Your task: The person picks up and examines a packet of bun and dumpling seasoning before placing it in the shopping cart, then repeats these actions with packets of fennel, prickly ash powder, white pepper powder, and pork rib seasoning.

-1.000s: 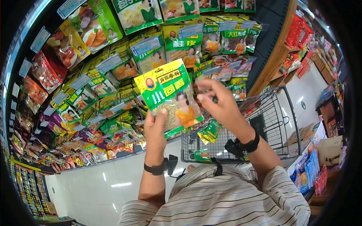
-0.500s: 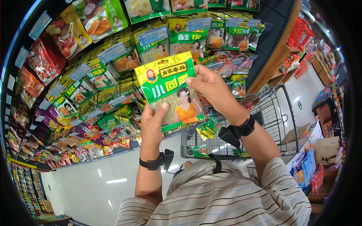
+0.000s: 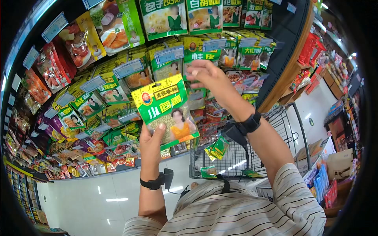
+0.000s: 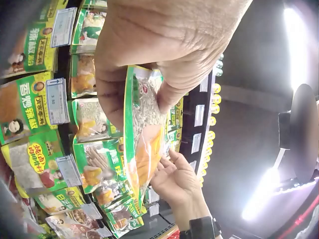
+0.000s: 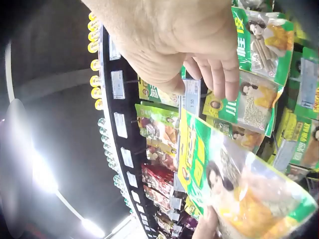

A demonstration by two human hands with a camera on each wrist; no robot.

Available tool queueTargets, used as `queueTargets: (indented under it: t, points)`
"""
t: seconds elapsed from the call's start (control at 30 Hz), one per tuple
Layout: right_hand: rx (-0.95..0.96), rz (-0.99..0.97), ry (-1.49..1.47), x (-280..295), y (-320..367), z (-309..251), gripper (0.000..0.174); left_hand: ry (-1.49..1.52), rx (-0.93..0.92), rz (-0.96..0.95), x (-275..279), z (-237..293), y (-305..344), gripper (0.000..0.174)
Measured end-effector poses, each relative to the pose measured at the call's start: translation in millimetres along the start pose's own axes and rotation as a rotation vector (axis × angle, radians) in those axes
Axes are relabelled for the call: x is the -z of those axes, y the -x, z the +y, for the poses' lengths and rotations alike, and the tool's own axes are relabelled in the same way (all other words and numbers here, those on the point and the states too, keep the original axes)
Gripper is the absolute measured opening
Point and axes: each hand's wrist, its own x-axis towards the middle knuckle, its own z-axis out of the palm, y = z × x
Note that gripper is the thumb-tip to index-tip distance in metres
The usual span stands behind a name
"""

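Note:
In the head view my left hand (image 3: 151,143) grips a green and yellow packet of fennel seeds (image 3: 165,114) by its lower left part, thumb across the front. The packet is held upright in front of the shelf, its printed face towards me. My right hand (image 3: 214,80) is raised beside the packet's upper right corner, apart from it, fingers loosely bent and holding nothing. The left wrist view shows the left hand (image 4: 169,45) pinching the packet between thumb and fingers. In the right wrist view the right hand (image 5: 184,45) hangs in front of hooked packets.
Rows of hanging spice packets (image 3: 206,17) with price tags (image 3: 169,55) fill the rack ahead. To the lower right stands a wire shopping cart (image 3: 192,165) with several small green and yellow packets (image 3: 219,147) in it. A wooden shelf end (image 3: 287,63) borders the rack.
Half a second ago my right hand pinched the packet's upper right edge; it has since let go and moved up and away. The packet, still in my left hand, has shifted slightly down and left.

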Motion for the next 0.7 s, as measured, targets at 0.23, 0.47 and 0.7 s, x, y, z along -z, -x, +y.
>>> queueTargets:
  t: [0.23,0.47,0.7]
  points:
    - [0.034,0.018,-0.084,-7.6,-43.7,-2.5,0.061,-0.051,0.023,0.005,10.2,-0.7,5.1,0.042]
    - [0.037,0.034,-0.068,-11.0,-44.9,-22.4,0.053,-0.080,0.032,0.000,17.2,-5.1,2.2,0.041]
    - [0.139,-0.041,0.050,-5.0,-56.6,-50.5,0.049,-0.129,0.024,-0.071,-2.7,3.1,-35.3,0.035]
